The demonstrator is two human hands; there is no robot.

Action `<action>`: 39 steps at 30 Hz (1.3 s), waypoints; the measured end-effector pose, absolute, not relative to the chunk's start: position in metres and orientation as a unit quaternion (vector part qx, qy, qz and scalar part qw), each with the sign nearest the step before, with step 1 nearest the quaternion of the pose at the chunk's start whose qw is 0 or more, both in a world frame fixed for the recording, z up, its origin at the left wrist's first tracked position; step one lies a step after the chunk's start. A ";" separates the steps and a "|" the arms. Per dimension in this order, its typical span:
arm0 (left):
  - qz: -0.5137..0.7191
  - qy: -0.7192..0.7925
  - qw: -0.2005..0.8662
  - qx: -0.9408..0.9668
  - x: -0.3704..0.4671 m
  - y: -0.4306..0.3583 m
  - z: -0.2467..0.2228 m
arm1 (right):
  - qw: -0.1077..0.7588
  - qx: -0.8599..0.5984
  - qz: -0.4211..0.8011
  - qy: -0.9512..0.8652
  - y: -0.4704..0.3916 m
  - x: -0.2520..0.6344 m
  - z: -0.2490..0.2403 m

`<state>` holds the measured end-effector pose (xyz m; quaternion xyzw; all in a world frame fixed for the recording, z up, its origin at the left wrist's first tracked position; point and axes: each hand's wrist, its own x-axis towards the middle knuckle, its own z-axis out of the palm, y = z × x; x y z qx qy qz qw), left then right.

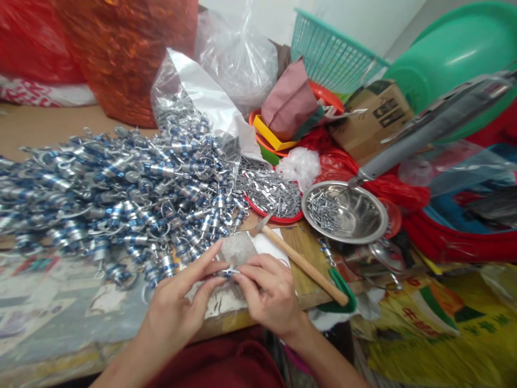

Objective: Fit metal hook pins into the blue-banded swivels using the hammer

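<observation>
Between my fingertips, over the table's front part, is a small silver-and-blue metal fitting; its details are blurred and partly covered. My left hand pinches its left end with thumb and fingers. The other end is in the closed fingers of my right hand. Just behind the fingertips lies a grey flat block. A hammer with a wooden handle rests to the right of it, slanting toward the front edge. On the left spreads a large heap of similar blue-and-silver fittings.
A red-rimmed tray of small metal pieces sits behind the hammer. Beside it, a steel bowl holds thin pins, with a grey rod-like arm above. Plastic bags, a cardboard box and a green basin crowd the back.
</observation>
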<state>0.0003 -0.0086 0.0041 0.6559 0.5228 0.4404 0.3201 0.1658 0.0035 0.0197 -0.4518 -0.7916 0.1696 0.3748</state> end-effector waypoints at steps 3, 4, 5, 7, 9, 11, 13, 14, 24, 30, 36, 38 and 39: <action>0.459 0.542 0.345 0.613 -0.001 -0.006 0.003 | 0.394 -0.456 0.186 -0.776 0.001 0.163 0.016; 0.467 0.541 0.343 0.609 0.000 -0.005 0.003 | 0.399 -0.460 0.190 -0.770 0.000 0.162 0.015; 0.474 0.536 0.331 0.615 0.000 -0.005 0.002 | 0.405 -0.464 0.195 -0.763 -0.001 0.160 0.014; 0.485 0.519 0.282 0.644 0.000 -0.006 0.002 | 0.418 -0.479 0.204 -0.745 -0.002 0.158 0.013; 0.489 0.514 0.237 0.664 -0.001 -0.006 0.004 | 0.422 -0.485 0.212 -0.736 -0.003 0.157 0.012; 0.470 0.529 0.245 0.663 -0.002 -0.007 0.009 | 0.416 -0.478 0.215 -0.744 -0.002 0.157 0.012; 0.437 0.550 0.289 0.651 -0.003 -0.005 0.014 | 0.412 -0.462 0.214 -0.755 -0.002 0.158 0.012; 0.421 0.556 0.312 0.645 -0.003 -0.004 0.017 | 0.414 -0.455 0.213 -0.759 -0.001 0.159 0.013; 0.386 0.553 0.402 0.619 0.001 0.002 0.024 | 0.406 -0.391 0.221 -0.796 0.006 0.168 0.012; 0.410 0.534 0.343 0.656 0.004 -0.001 0.027 | 0.386 -0.381 0.218 -0.812 0.007 0.171 0.017; 0.383 0.531 0.473 0.590 0.001 0.005 0.038 | 0.370 -0.412 0.315 -0.771 0.005 0.168 0.032; 0.383 0.528 0.495 0.574 0.001 0.006 0.042 | 0.376 -0.434 0.345 -0.743 0.003 0.166 0.036; 0.387 0.528 0.501 0.566 0.002 0.006 0.042 | 0.379 -0.444 0.360 -0.728 0.002 0.164 0.037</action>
